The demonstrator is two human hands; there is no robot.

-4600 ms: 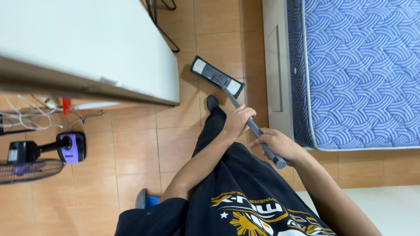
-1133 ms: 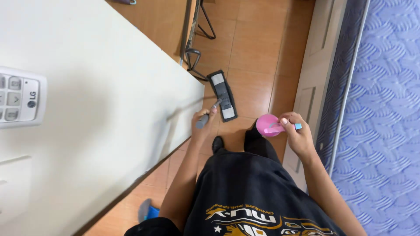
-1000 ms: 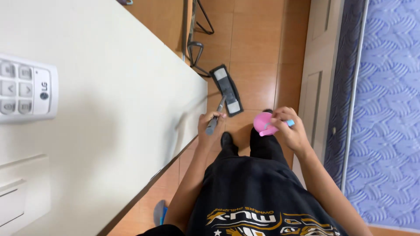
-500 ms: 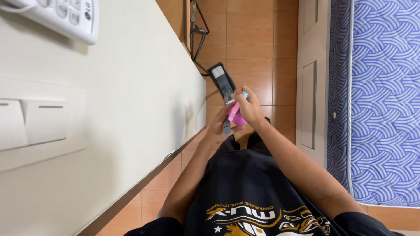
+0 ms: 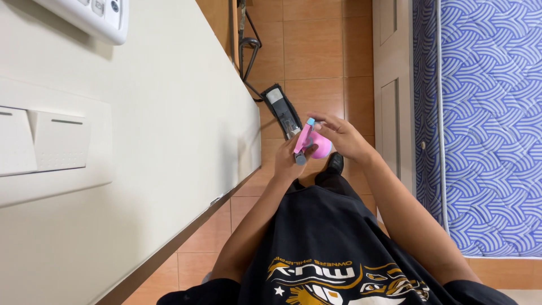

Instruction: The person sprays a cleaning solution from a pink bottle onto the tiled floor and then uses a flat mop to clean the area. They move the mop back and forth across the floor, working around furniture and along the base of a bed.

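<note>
two hands met over the tiled floor (image 5: 316,51), both closed on things. the right hand (image 5: 344,137) was wrapped around a pink spray bottle (image 5: 316,144), whose round body sat in the palm while its pink head with a light blue tip stuck out past the fingers toward the wall. the left hand (image 5: 291,161) was closed around the grey handle (image 5: 300,158) of a floor mop, gripping it near its upper end, just beside and touching the bottle. the handle ran from that grip down to the dark flat mop head (image 5: 282,108), which lay on the tiles ahead of the hands, close to the cream wall (image 5: 169,141). a blue patterned mattress (image 5: 485,113) lay well apart to the right, past a pale wooden bed frame (image 5: 389,85)
</note>
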